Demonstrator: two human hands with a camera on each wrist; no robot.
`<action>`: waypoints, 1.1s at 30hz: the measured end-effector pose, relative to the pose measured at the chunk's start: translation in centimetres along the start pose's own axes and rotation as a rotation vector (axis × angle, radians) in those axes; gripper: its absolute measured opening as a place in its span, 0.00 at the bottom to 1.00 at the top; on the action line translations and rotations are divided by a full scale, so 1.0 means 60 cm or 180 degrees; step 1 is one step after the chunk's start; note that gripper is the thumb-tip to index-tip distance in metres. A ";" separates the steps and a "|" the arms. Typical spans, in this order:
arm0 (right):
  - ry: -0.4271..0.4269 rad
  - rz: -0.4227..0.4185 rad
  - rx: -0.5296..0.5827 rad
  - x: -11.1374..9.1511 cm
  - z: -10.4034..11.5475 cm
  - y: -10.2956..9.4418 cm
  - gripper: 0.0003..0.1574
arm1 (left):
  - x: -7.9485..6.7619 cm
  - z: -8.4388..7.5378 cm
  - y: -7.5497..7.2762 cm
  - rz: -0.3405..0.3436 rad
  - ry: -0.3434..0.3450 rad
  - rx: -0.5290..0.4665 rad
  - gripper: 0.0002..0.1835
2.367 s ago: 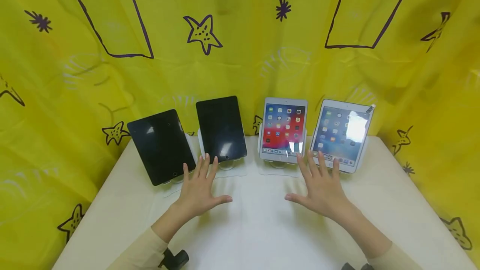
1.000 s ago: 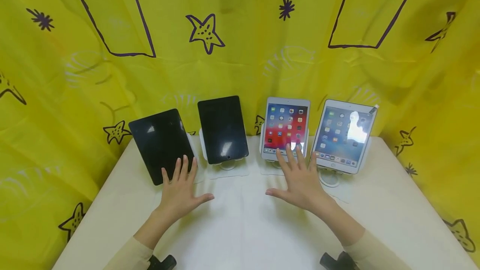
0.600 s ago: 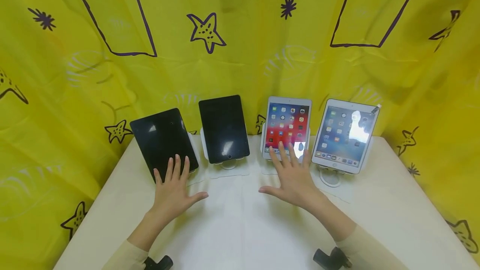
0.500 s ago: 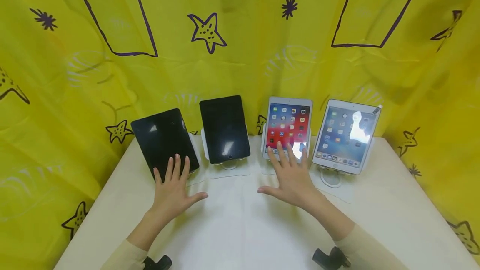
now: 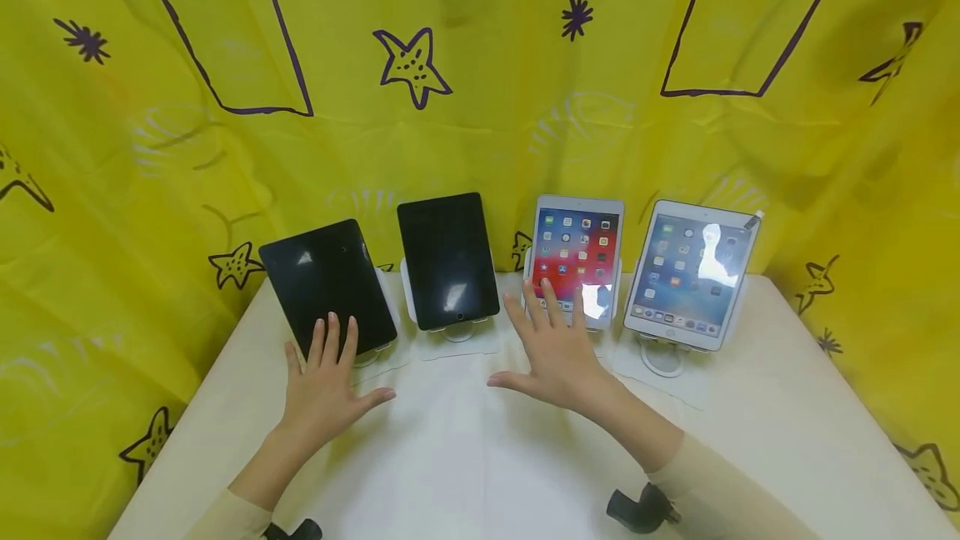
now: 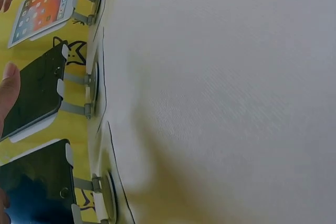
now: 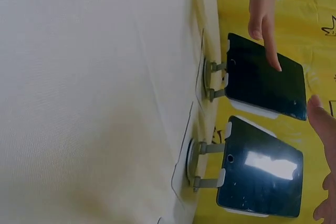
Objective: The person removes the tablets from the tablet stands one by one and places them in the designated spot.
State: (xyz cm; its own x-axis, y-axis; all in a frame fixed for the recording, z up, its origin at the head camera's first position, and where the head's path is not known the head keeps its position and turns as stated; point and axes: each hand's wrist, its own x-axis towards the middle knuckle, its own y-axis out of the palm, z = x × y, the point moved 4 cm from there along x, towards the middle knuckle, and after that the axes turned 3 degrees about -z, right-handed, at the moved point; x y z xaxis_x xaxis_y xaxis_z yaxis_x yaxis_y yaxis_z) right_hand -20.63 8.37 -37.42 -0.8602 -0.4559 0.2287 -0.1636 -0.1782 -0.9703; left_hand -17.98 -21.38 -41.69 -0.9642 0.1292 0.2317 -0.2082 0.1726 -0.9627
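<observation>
My left hand [image 5: 321, 394], fingers spread and straight, is in front of the leftmost black tablet [image 5: 326, 277], its fingertips overlapping the lower screen in the head view. Also spread with straight fingers, my right hand [image 5: 561, 361] overlaps the lower left corner of a white tablet [image 5: 573, 252] with a lit red and blue home screen. Neither hand holds anything. Between the hands stands a second black tablet [image 5: 450, 261], its screen dark. Far right is another white tablet [image 5: 678, 265] with a lit blue screen and a bright reflection. The left wrist view shows a thumb [image 6: 9, 90].
Each tablet leans back on a stand with a round base [image 5: 663, 358] and small lower clips. The stands are on a table with a white cover [image 5: 457, 457]. Behind hangs a yellow curtain [image 5: 487, 123] with dark star drawings. Black wrist mounts [image 5: 641, 508] show by the sleeves.
Both hands have drifted left: the left from between the black tablets to the leftmost one, the right from between the white tablets to the red-screened one's left corner. The tablets stay put.
</observation>
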 end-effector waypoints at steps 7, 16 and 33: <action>-0.0114 -0.0070 -0.0086 0.014 0.027 -0.002 0.66 | -0.008 0.018 -0.008 -0.0031 -0.0079 -0.0018 0.61; -0.0293 -0.0080 -0.0066 0.042 0.055 0.003 0.64 | -0.007 0.030 -0.025 -0.0138 -0.0120 -0.0064 0.62; -0.0646 -0.0313 0.0237 0.081 0.090 0.031 0.65 | -0.008 0.062 -0.038 -0.0745 -0.0411 -0.0537 0.64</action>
State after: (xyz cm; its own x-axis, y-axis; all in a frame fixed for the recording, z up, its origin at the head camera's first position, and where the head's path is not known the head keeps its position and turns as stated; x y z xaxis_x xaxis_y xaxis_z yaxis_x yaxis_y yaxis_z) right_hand -22.47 1.13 -37.67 -0.7259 -0.5977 0.3402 -0.1992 -0.2907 -0.9359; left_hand -17.66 -25.48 -40.11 -0.9084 -0.0565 0.4142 -0.4072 0.3438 -0.8462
